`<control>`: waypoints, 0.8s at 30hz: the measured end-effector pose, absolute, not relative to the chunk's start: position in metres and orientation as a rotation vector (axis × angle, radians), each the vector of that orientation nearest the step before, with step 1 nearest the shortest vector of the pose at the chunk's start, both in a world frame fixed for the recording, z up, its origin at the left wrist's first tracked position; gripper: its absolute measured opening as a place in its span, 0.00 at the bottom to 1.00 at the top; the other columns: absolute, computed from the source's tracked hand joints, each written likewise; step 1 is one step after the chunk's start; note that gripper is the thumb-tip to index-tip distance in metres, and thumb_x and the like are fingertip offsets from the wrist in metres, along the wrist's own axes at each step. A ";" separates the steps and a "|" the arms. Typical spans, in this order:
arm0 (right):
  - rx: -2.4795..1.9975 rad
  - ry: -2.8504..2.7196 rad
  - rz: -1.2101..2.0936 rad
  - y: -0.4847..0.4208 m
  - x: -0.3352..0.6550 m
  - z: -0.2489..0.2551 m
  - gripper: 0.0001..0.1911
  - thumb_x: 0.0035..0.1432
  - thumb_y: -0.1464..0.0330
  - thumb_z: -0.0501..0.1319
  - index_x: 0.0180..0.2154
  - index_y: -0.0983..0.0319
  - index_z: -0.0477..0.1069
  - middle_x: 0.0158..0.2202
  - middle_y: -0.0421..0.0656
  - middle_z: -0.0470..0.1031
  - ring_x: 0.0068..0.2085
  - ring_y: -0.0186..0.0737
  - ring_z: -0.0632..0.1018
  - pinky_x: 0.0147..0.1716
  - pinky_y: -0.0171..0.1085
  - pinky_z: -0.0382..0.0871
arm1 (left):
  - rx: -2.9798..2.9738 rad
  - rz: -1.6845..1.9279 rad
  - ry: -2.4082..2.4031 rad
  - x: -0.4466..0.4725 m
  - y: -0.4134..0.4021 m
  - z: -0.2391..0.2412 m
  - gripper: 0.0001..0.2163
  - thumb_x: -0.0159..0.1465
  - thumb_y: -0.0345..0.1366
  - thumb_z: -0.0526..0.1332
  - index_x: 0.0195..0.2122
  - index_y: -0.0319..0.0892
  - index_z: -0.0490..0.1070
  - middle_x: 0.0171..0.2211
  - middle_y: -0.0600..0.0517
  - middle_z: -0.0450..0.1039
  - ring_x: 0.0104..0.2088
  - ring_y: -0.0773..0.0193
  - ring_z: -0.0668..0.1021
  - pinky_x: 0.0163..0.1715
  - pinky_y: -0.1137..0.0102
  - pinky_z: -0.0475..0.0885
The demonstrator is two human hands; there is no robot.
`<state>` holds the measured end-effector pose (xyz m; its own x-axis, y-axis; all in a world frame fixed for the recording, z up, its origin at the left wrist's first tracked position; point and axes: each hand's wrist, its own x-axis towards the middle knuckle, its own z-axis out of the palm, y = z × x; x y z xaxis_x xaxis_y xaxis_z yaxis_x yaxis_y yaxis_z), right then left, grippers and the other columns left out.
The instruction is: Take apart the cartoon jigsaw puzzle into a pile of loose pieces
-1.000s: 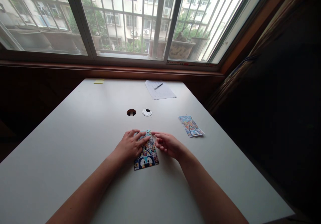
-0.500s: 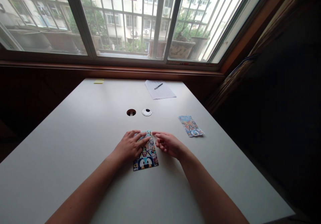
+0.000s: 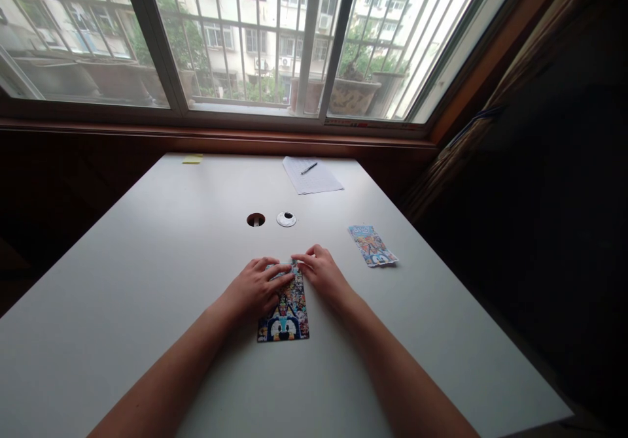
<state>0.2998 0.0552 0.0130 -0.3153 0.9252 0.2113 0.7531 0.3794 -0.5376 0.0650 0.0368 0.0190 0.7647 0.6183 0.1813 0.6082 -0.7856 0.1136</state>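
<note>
A small rectangular jigsaw puzzle lies flat on the white table, crowded with cartoon figures and with a blue dog's face at its near end. Across its left side and upper part rests my left hand, fingers stretched out and covering some of the picture. At the far right corner my right hand has its thumb and index finger closed around the edge. Whether a loose piece sits between those fingertips is too small to tell.
A torn-edged wrapper with a matching picture lies to the right. Beyond are a round cable hole, its loose cover, paper sheets with a pen on them, and yellow sticky notes. A barred window stands behind the table.
My right hand has moved left and turned over onto the puzzle's far right corner. The puzzle has slid slightly nearer and straightened, with my left hand staying on it.
</note>
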 end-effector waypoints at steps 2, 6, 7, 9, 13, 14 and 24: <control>-1.441 -2.167 0.443 0.056 0.300 0.012 0.14 0.66 0.70 0.61 0.50 0.52 0.79 0.43 0.45 0.70 0.48 0.44 0.71 0.53 0.42 0.66 | 2.901 0.336 1.016 0.064 0.037 0.019 0.27 0.64 0.32 0.58 0.65 0.51 0.63 0.64 0.52 0.65 0.60 0.49 0.65 0.58 0.53 0.62; -1.468 -2.116 0.401 0.056 0.302 0.009 0.13 0.66 0.71 0.61 0.48 0.54 0.80 0.42 0.45 0.70 0.45 0.42 0.73 0.51 0.41 0.68 | 2.894 0.355 1.021 0.063 0.038 0.019 0.25 0.64 0.32 0.58 0.64 0.51 0.64 0.63 0.52 0.66 0.59 0.49 0.65 0.57 0.53 0.63; -1.481 -2.091 0.401 0.056 0.303 0.008 0.12 0.65 0.71 0.61 0.47 0.54 0.80 0.41 0.44 0.70 0.44 0.42 0.74 0.50 0.40 0.69 | 2.893 0.360 1.022 0.063 0.038 0.018 0.25 0.64 0.31 0.58 0.64 0.51 0.64 0.63 0.52 0.66 0.59 0.49 0.65 0.57 0.53 0.63; -1.506 -2.040 0.404 0.056 0.304 0.006 0.11 0.65 0.71 0.62 0.47 0.56 0.80 0.41 0.44 0.70 0.42 0.41 0.74 0.48 0.39 0.70 | 2.894 0.370 1.023 0.062 0.038 0.018 0.26 0.64 0.31 0.58 0.64 0.51 0.64 0.63 0.52 0.67 0.59 0.49 0.65 0.57 0.53 0.64; -1.461 -2.030 0.328 0.054 0.305 0.009 0.12 0.66 0.72 0.61 0.47 0.56 0.80 0.40 0.45 0.72 0.42 0.42 0.74 0.47 0.39 0.69 | 2.886 0.381 1.014 0.061 0.039 0.017 0.26 0.64 0.31 0.59 0.63 0.51 0.64 0.62 0.52 0.67 0.59 0.50 0.66 0.56 0.54 0.64; -1.426 -2.060 0.308 0.053 0.305 0.011 0.11 0.66 0.71 0.61 0.46 0.56 0.80 0.39 0.45 0.72 0.43 0.43 0.74 0.47 0.40 0.69 | 2.883 0.383 1.010 0.061 0.039 0.016 0.26 0.64 0.31 0.59 0.63 0.52 0.64 0.62 0.53 0.67 0.59 0.50 0.66 0.56 0.54 0.64; -1.413 -2.141 0.504 0.047 0.300 0.017 0.05 0.61 0.72 0.66 0.39 0.58 0.80 0.39 0.44 0.74 0.45 0.44 0.72 0.50 0.41 0.66 | 2.878 0.402 1.008 0.060 0.040 0.016 0.25 0.63 0.31 0.61 0.62 0.52 0.66 0.61 0.52 0.68 0.58 0.50 0.67 0.54 0.55 0.65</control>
